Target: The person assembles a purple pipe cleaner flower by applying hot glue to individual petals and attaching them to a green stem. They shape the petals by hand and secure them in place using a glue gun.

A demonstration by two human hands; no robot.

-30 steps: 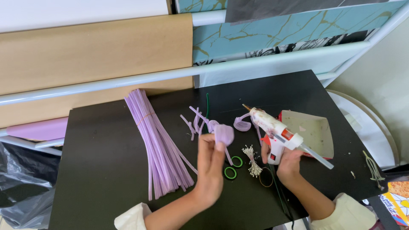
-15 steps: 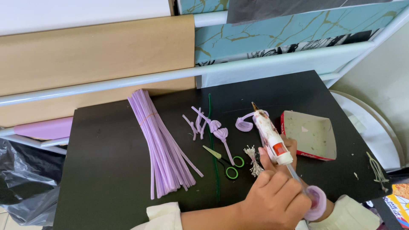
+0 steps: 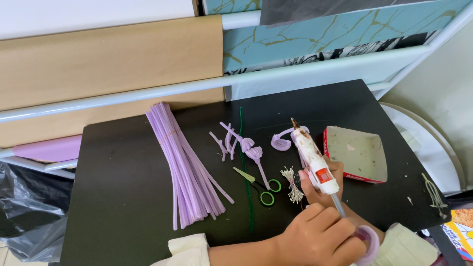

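Note:
My right hand (image 3: 326, 189) grips a white glue gun (image 3: 311, 152) whose nozzle points away from me, low over the black table (image 3: 113, 162). My left hand (image 3: 320, 237) reaches across at the bottom edge, just behind the gun's glue stick. It is closed on a coiled lilac pipe-cleaner piece (image 3: 368, 245). Left of the gun lie a shaped lilac piece with a stem (image 3: 254, 153), a lilac curl (image 3: 281, 143) and small bent lilac bits (image 3: 225, 142).
A bundle of straight lilac pipe cleaners (image 3: 185, 170) lies left of centre. A green pipe cleaner (image 3: 244, 162), green-handled scissors (image 3: 265, 191) and a bunch of white stamens (image 3: 293, 185) are mid-table. A red-sided cardboard tray (image 3: 358, 153) sits on the right. Paper rolls hang behind.
My left hand left the table's middle, where it held a lilac piece up, and came down to the lower right. The glue gun swung from pointing left to pointing away.

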